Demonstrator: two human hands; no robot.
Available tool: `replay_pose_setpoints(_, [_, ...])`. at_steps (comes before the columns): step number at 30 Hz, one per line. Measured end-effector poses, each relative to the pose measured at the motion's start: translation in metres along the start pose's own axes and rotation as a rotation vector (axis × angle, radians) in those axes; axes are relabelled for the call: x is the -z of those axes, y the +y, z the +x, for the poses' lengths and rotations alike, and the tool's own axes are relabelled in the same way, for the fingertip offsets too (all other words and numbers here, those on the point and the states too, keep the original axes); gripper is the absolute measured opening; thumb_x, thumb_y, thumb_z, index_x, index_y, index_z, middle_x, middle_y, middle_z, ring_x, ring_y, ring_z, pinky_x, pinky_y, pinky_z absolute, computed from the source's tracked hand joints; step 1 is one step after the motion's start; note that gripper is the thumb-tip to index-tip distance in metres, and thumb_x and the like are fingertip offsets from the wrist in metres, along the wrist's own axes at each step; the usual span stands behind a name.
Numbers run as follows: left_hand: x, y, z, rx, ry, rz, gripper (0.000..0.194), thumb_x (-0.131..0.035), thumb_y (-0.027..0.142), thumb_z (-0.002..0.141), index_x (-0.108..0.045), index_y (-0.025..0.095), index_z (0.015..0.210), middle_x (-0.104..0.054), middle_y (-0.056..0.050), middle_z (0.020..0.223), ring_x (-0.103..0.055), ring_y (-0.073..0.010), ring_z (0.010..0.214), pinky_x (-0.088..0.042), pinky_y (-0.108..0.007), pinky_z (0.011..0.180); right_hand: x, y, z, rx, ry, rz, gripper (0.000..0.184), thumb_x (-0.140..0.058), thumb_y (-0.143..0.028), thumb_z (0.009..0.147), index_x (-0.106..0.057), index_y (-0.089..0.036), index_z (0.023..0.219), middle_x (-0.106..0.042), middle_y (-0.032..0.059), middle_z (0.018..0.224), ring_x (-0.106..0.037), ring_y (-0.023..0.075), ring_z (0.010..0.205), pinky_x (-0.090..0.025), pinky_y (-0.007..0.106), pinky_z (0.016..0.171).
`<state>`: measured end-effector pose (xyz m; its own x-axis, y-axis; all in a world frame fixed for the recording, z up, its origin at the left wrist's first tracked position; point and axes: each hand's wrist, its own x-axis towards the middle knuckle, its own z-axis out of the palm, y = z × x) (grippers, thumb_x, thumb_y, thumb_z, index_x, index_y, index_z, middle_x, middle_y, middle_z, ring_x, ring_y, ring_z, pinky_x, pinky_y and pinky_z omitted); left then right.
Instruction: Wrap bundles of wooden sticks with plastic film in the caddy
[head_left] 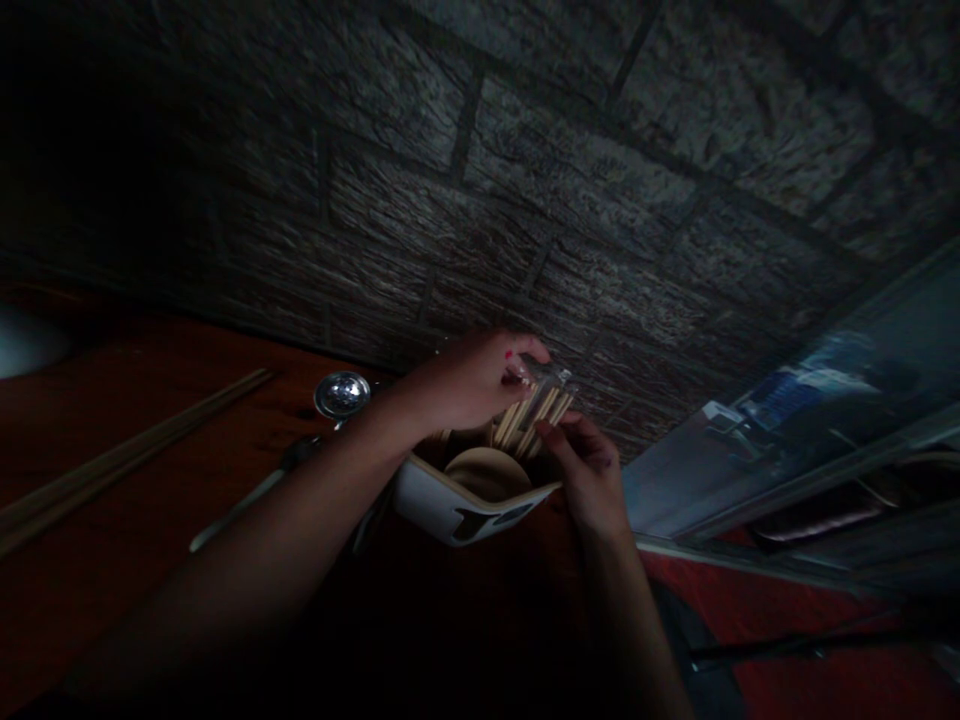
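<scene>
A bundle of thin wooden sticks [534, 415], with what looks like clear plastic around its upper end, stands tilted in a white box [442, 508] with dark print. My right hand [592, 475] grips the bundle's right side between thumb and fingers. From the left, my left hand [487, 378] reaches over the box, its fingers bent and closed at the top of the sticks. Shadow hides part of its grip. A round tan disc or bowl [487, 472] sits inside the box, in front of the sticks.
Left of the box, a shiny metal strainer-like piece [342, 395] lies on the brown wooden table [247, 430]. Long wooden sticks [135, 450] lie farther left. A stone-block wall [570, 170] rises behind. At right are a pale panel [690, 460] and a red surface [750, 610].
</scene>
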<state>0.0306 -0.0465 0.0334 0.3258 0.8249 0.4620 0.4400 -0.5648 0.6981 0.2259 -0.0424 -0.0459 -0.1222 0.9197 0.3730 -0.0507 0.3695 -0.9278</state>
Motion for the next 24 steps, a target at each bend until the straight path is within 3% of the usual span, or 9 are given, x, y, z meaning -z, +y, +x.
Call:
replay_pose_setpoints(6, [-0.003,0.006,-0.001,-0.002,0.053,0.105,0.026,-0.059,0.008,0.080,-0.067,0.016,0.104,-0.073,-0.005,0.096,-0.068,-0.0163,0.089,-0.051,-0.027,0.080,0.003,-0.001,0.000,0.030,-0.003,-0.045,0.024,-0.073,-0.030,0.079,-0.069,-0.024,0.102,-0.073,0.0017,0.093,-0.066,0.0171,0.085,-0.049,0.031,0.085])
replay_pose_setpoints(14, [-0.004,0.012,-0.001,0.016,0.039,0.129,0.027,-0.058,0.007,0.080,-0.068,0.013,0.104,-0.073,-0.007,0.097,-0.068,-0.0173,0.088,-0.051,-0.028,0.080,0.002,0.000,-0.001,0.023,-0.008,-0.109,0.014,-0.074,-0.029,0.078,-0.075,-0.026,0.092,-0.075,-0.0003,0.093,-0.066,0.0160,0.086,-0.048,0.029,0.085])
replay_pose_setpoints(24, [-0.004,0.012,-0.001,0.007,0.027,0.124,0.027,-0.058,0.006,0.079,-0.068,0.015,0.103,-0.073,-0.006,0.096,-0.068,-0.0173,0.089,-0.051,-0.028,0.081,0.000,-0.002,-0.001,0.022,-0.033,-0.068,0.022,-0.073,-0.030,0.079,-0.072,-0.024,0.099,-0.075,0.0025,0.101,-0.068,0.0199,0.094,-0.049,0.036,0.093])
